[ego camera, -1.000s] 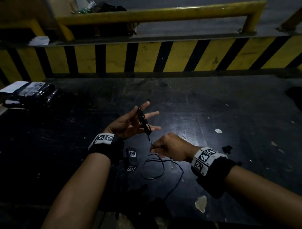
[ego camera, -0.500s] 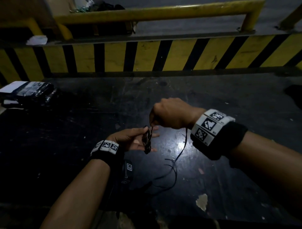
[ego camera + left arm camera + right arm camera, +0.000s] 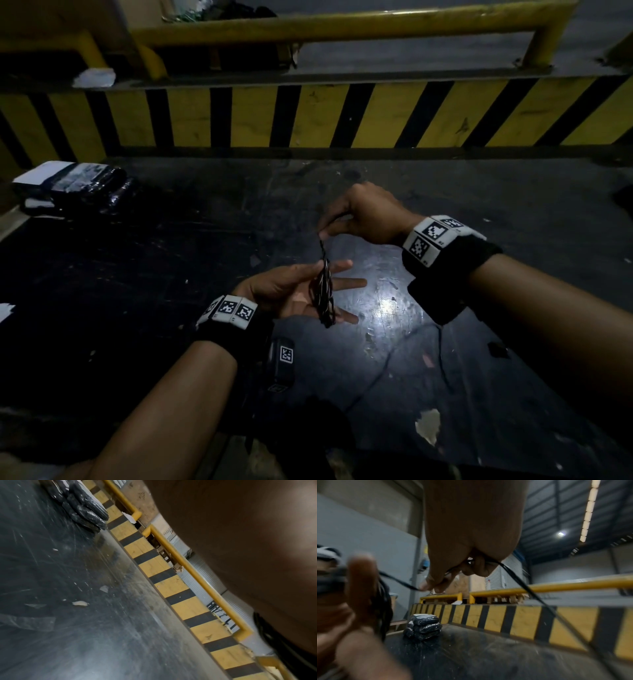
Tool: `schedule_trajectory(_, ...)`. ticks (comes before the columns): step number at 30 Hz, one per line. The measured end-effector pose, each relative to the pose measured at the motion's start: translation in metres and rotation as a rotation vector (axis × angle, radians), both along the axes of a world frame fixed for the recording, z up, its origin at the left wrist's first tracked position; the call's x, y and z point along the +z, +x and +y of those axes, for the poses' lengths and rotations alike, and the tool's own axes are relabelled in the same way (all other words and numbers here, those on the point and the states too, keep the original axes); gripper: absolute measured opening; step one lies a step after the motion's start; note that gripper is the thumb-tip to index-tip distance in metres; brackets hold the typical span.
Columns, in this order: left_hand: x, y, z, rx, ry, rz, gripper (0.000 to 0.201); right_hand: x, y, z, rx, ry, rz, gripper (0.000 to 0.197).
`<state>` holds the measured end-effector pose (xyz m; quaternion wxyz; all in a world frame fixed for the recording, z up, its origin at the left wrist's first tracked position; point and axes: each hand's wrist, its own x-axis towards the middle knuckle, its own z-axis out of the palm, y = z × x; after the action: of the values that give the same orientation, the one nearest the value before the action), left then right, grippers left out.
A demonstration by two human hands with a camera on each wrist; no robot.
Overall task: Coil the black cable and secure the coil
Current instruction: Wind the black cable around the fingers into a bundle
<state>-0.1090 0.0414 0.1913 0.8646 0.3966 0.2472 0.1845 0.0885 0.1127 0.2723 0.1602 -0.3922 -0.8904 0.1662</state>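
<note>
The black cable is partly wound into a narrow coil (image 3: 323, 294) that sits round the straight fingers of my left hand (image 3: 284, 291), held palm up over the table. My right hand (image 3: 363, 219) is just above the coil and pinches the cable's free strand (image 3: 322, 246) between thumb and fingertips. In the right wrist view the cable (image 3: 518, 580) runs out of my right hand's grip and slants down to the right toward the table. The left hand's fingers (image 3: 361, 585) and the coil (image 3: 385, 601) appear blurred at the left there.
The black, scratched tabletop (image 3: 171, 274) carries scraps and a light glare. A black plastic-wrapped bundle (image 3: 78, 192) lies at the far left. A yellow-and-black striped barrier (image 3: 308, 116) and a yellow rail (image 3: 342, 24) close off the far edge.
My right hand went from below the coil up and over it, carrying the strand. The left hand dropped lower and the loose loop on the table shrank.
</note>
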Motion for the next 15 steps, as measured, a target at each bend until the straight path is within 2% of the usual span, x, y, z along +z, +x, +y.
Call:
schedule_trajectory(4, 0.017, 0.003, -0.004, -0.047, 0.023, -0.134, 0.041, -0.028, 0.011, -0.001, -0.018, -0.074, 0.178, 0.015)
schedule_trajectory(6, 0.027, 0.006, -0.002, -0.09, 0.027, -0.22, 0.041, -0.044, 0.015, -0.007, -0.037, -0.114, 0.183, 0.01)
schedule_trajectory(9, 0.041, 0.01, 0.004, -0.109, -0.012, -0.342, 0.039, -0.077, 0.019, -0.015, -0.087, -0.212, 0.192, 0.023)
schedule_trajectory(12, 0.052, 0.015, 0.013, -0.063, 0.02, -0.36, 0.039, -0.11, 0.022, -0.026, -0.098, -0.331, 0.138, 0.025)
schedule_trajectory(14, 0.055, 0.019, 0.02, -0.053, 0.148, -0.282, 0.039, -0.126, 0.023, -0.039, -0.082, -0.293, 0.102, 0.045)
schedule_trajectory(15, 0.053, 0.02, 0.023, -0.051, 0.171, -0.269, 0.039, -0.128, 0.024, -0.047, -0.066, -0.312, 0.123, 0.047)
